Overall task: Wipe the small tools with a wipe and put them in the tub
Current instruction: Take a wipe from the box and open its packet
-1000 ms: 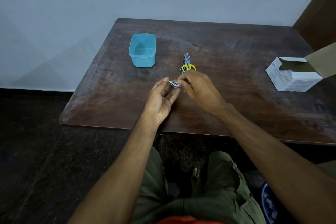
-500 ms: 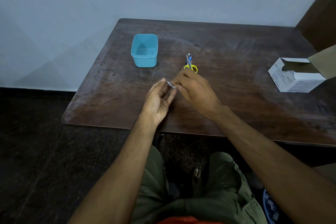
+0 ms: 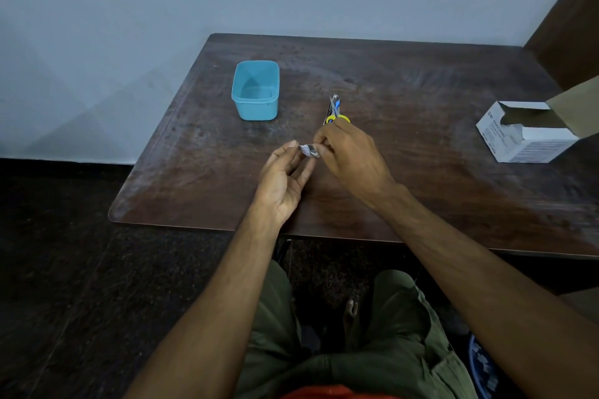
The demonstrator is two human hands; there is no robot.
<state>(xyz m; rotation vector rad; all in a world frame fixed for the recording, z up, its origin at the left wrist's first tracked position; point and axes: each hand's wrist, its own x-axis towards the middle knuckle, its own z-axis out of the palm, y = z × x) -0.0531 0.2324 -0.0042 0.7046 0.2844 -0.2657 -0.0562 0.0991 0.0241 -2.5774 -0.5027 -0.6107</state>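
A small silvery wipe packet [image 3: 308, 151] is held above the brown table [image 3: 421, 191], pinched between the fingertips of my left hand [image 3: 282, 181] and my right hand [image 3: 351, 157]. Just beyond my right hand lies a small cluster of tools [image 3: 334, 110]: scissors with yellow handles and other thin metal pieces; my knuckles hide its near end. An empty light-blue plastic tub [image 3: 256, 90] stands to the left of the tools, farther back on the table.
A white cardboard box [image 3: 525, 133] with its flap open sits at the table's right side. A pale wall runs behind the table, a brown panel stands at the far right. My knees are under the table's front edge.
Both hands stay together on the packet, shifting only slightly; the packet shows a little more between the fingertips. The tub and the tools have not moved.
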